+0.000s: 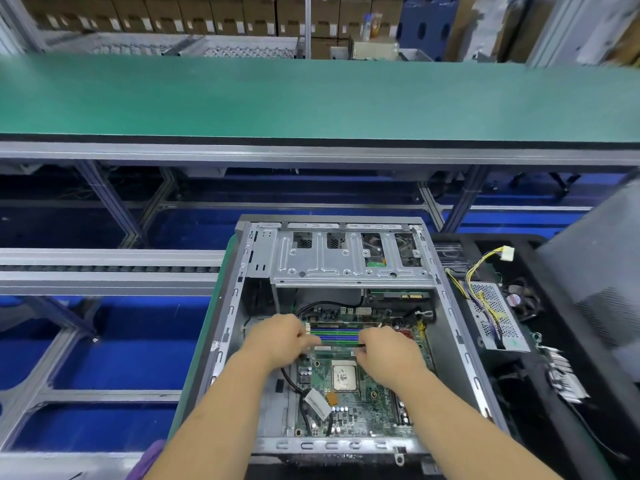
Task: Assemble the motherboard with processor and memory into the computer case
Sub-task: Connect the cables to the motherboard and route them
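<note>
Item: memory stick [337, 344], a thin, dark strip held edge-down across the memory slots [334, 333]. Location: inside the computer case [446, 296], which lies open on its side on the green-edged worktop [194, 372]; the stick sits over the motherboard [349, 407], just beyond the processor [344, 376].

Holding: left hand [277, 337] pinches the stick's left end with curled fingers; right hand [388, 353] pinches its right end likewise. Whether the stick is seated in a slot or only resting on it cannot be told, as the hands cover both ends.

Handling, judged: light and stiff, but brittle at the edge contacts and chips. Best taken by the two short ends or the top edge, as here, and pressed straight down with even force at both ends; a tilt could leave one end unlatched or strain the slot. The motherboard beneath is thin and may flex, so pressure should be firm, not sudden.

Processor: bare metal lid facing up, with no cooler on it. It is fragile to knocks, so wrists are best kept clear.

Nearby: a black cable [291, 382] runs beside the left wrist along the board's left side. A power supply [495, 317] with yellow wires lies outside the case to the right.
</note>
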A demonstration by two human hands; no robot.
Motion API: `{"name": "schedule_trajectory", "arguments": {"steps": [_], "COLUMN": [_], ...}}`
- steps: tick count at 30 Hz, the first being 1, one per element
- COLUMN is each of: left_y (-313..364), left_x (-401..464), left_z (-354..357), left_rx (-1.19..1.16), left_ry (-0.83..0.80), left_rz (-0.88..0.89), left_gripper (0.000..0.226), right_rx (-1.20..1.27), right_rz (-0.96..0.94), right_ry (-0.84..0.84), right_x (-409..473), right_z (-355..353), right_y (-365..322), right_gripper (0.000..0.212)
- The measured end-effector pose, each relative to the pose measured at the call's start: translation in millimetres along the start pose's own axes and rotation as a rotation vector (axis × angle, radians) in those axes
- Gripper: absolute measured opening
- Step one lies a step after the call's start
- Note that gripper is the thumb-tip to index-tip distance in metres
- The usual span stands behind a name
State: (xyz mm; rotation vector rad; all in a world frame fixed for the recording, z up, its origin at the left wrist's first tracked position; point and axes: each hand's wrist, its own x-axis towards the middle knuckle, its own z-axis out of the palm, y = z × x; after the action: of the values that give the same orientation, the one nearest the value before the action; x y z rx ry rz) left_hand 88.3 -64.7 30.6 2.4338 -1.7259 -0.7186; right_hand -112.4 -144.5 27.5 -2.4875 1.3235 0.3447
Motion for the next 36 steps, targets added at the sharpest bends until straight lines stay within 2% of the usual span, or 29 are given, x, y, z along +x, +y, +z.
{"name": "schedule_trajectory", "arguments": {"steps": [4,6,9,11,13,17,20,22,26,29,31,33,36], "left_y": [-3.2,-5.7,-4.3,-2.8,-3.9,-4.3,-2.3,-2.4,1.2,1.5,-3.4,-7.4,-11.5], "left_x": [-0.3,2.1,5.6,4.6,4.4,1.2,0.9,2.9,12.9,15.5,13.9,13.0,15.1], "left_z": [-1.8,-2.7,-2.1,-0.2,-0.3,-6.6,-0.9,3.7,8.3,12.6,15.5,18.1,22.0], "left_rx": [0.033,0.063,0.036,0.019,0.109,0.209,0.113,-0.034,-0.338,-0.371,-0.314,-0.275,-0.363], "left_ry": [0.145,0.180,0.135,0.109,0.139,0.211,0.174,0.229,0.373,0.432,0.461,0.407,0.316], "left_rz": [-0.138,-0.223,-0.211,-0.186,-0.210,-0.393,-0.478,-0.523,-0.430,-0.405,-0.494,-0.589,-0.704], "left_gripper": [0.026,0.023,0.026,0.026,0.025,0.020,0.019,0.013,0.023,0.017,0.027,0.037,0.041], "right_rx": [0.103,0.212,0.417,0.382,0.270,0.202,0.195,0.239,0.347,0.354,0.368,0.341,0.227], "right_rz": [0.148,0.184,0.136,0.088,0.065,-0.009,-0.043,-0.070,-0.131,-0.056,-0.038,-0.057,-0.119], "right_ry": [0.147,0.203,0.224,0.199,0.159,0.070,0.051,0.020,0.028,0.034,-0.006,-0.022,-0.063], "right_x": [-0.2,2.9,8.7,13.0,16.6,20.9,23.9,26.4,32.5,38.7,42.7,44.9,44.2], "right_z": [-4.1,-4.3,-4.6,-3.6,-1.0,4.2,6.9,7.6,9.0,7.0,6.1,5.8,8.9], "right_y": [7.5,12.0,17.2,22.2,24.8,20.5,20.3,23.9,30.9,30.1,26.0,20.6,14.0], "right_gripper": [0.020,0.022,0.034,0.048,0.055,0.061,0.059,0.056,0.046,0.054,0.060,0.060,0.059]}}
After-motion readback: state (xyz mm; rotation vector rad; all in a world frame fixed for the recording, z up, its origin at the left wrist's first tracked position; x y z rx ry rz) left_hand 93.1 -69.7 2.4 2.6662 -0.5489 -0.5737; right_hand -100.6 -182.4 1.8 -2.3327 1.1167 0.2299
